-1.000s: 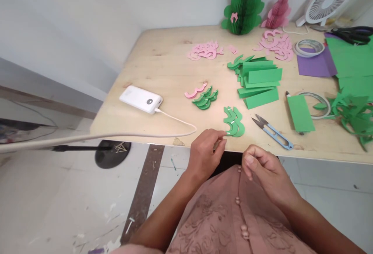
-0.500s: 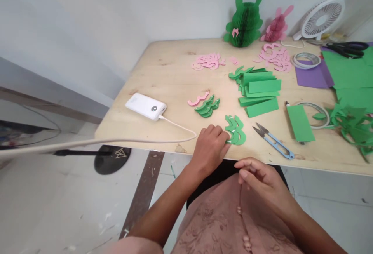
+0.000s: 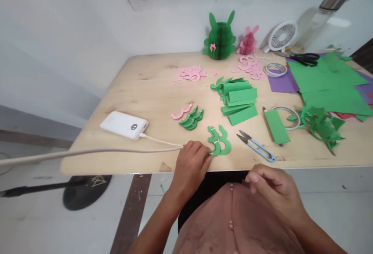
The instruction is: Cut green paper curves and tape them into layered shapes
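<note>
My left hand (image 3: 192, 162) lies at the table's front edge with its fingers bent and pressed together. Its fingertips grip the lower left edge of a wavy green paper cutout (image 3: 215, 145), which carries small white strips. Beside that piece lies a second green cutout (image 3: 225, 145), slightly apart from it. Over my lap, my right hand (image 3: 274, 190) is closed, thumb against the curled fingers; anything between them is hidden. Blue-handled thread snips (image 3: 258, 147) lie between the cutouts and a folded green paper piece (image 3: 276, 126).
Left are a white power bank (image 3: 121, 124) and its cable (image 3: 116, 151). Behind the hands lie stacked green cutouts (image 3: 192, 119), a pink strip (image 3: 182, 111), folded green strips (image 3: 240, 102) and pink scraps (image 3: 190, 74). Paper rabbits (image 3: 220, 42), tape rolls (image 3: 275, 69) and a fan (image 3: 282, 36) stand farther back.
The camera view has tilted up and turned right. A gap has opened between the two green cutouts by my left hand. My right hand has drawn farther from my left.
</note>
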`<state>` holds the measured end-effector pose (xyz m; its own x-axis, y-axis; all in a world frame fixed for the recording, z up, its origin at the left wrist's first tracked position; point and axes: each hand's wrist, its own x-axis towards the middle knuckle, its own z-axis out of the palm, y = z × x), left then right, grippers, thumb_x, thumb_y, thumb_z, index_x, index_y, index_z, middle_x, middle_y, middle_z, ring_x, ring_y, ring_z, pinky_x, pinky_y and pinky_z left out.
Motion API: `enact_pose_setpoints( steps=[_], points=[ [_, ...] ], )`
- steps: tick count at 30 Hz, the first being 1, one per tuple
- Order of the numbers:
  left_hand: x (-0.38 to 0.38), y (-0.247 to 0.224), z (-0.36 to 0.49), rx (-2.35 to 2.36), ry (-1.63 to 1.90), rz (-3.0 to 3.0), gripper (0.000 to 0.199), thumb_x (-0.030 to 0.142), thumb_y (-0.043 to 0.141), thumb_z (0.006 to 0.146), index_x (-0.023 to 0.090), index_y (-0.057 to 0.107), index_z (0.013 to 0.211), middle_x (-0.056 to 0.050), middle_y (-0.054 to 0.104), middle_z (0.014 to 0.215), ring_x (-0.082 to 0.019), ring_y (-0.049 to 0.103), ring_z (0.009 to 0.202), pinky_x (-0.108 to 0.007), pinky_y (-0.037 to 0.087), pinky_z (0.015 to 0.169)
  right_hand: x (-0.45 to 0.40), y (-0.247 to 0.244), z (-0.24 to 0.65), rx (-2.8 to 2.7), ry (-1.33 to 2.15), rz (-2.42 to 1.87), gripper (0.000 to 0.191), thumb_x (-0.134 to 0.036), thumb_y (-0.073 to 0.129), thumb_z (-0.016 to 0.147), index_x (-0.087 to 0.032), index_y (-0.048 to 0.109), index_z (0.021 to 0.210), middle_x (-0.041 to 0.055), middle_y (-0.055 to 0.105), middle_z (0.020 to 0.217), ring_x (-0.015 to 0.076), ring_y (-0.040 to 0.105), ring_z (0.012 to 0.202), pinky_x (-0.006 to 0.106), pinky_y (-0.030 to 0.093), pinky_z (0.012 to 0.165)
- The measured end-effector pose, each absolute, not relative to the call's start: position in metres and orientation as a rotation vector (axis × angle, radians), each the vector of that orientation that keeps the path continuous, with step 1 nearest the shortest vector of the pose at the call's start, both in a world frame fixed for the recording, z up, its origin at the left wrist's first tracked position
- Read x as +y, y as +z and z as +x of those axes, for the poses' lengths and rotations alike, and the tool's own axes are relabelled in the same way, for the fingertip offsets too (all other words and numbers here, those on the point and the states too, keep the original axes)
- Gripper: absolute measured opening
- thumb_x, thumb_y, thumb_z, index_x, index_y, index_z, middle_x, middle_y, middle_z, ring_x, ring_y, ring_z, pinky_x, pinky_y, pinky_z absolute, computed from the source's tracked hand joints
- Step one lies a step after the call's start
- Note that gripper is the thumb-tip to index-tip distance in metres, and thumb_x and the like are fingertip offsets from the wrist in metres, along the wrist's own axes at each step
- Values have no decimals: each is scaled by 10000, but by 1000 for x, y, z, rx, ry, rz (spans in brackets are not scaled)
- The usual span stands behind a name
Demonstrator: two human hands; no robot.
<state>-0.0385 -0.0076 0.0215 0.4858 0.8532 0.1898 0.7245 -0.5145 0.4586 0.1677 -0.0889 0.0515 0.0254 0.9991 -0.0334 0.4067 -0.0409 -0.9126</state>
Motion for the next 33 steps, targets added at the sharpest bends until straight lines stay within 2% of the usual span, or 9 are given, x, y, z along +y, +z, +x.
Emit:
enact_pose_setpoints(
  steps=[3, 5, 7, 13, 15, 17, 19, 25, 33],
  points=[
    [-8, 22, -41, 1325, 591, 2425, 68, 175, 523, 866, 195, 586, 848, -50, 629, 859, -221, 531, 837, -361, 404, 747, -88, 52, 193, -1406, 734, -1672, 259, -372, 539, 879, -214, 642, 702, -1, 611, 596, 133, 544, 516, 243, 431, 500],
    [-8, 23, -43, 1328, 583, 2431, 72, 168, 523, 864, 195, 589, 855, -53, 632, 863, -226, 537, 840, -366, 408, 746, -84, 50, 214, -1359, 546, -1767, 182, -376, 567, 860, -231, 676, 880, 4, 646, 675, 144, 564, 556, 259, 450, 539],
    [-9, 23, -43, 1335, 590, 2433, 73, 165, 527, 861, 192, 593, 878, -56, 633, 869, -232, 541, 845, -372, 412, 747, -78, 48, 237, -1333, 375, -1859, 194, -374, 573, 856, -236, 669, 953, 18, 680, 752, 157, 592, 622, 275, 470, 609],
    [-17, 23, -42, 1322, 811, 2398, 127, 142, 526, 867, 176, 589, 972, -58, 629, 883, -218, 551, 862, -360, 431, 761, -60, 39, 291, -1474, -108, -2038, 223, -359, 533, 853, -209, 689, 907, 46, 692, 840, 145, 555, 570, 278, 431, 535],
    [-21, 23, -39, 1303, 873, 2383, 135, 128, 531, 867, 177, 586, 980, -60, 625, 901, -212, 551, 881, -356, 433, 771, -56, 34, 305, -1535, -280, -2056, 209, -321, 525, 854, -198, 689, 900, 50, 692, 839, 158, 578, 608, 289, 449, 578],
    [-24, 24, -34, 1260, 916, 2372, 143, 112, 539, 861, 176, 587, 981, -61, 616, 904, -207, 548, 885, -352, 437, 770, -53, 30, 316, -1639, -503, -2028, 219, -307, 519, 862, -177, 694, 879, 76, 696, 827, 215, 615, 750, 322, 465, 670],
    [-26, 26, -27, 1207, 935, 2367, 148, 99, 544, 855, 171, 592, 975, -62, 609, 900, -205, 547, 883, -350, 441, 767, -50, 27, 325, -1740, -662, -2010, 217, -281, 517, 868, -161, 698, 878, 97, 701, 857, 241, 607, 812, 351, 456, 736],
    [-29, 32, -9, 1104, 938, 2344, 142, 74, 542, 842, 167, 601, 932, -66, 614, 881, -211, 542, 883, -353, 440, 759, -41, 28, 334, -2000, -771, -1937, 196, -250, 540, 862, -195, 711, 939, 103, 686, 969, 272, 564, 897, 377, 396, 750],
    [-31, 36, 5, 1047, 983, 2300, 135, 57, 526, 836, 166, 595, 878, -53, 623, 808, -198, 535, 782, -337, 427, 700, -26, 30, 325, -2172, -634, -1917, 193, -301, 550, 886, -212, 720, 905, 102, 677, 984, 301, 555, 929, 404, 379, 737]
  ],
)
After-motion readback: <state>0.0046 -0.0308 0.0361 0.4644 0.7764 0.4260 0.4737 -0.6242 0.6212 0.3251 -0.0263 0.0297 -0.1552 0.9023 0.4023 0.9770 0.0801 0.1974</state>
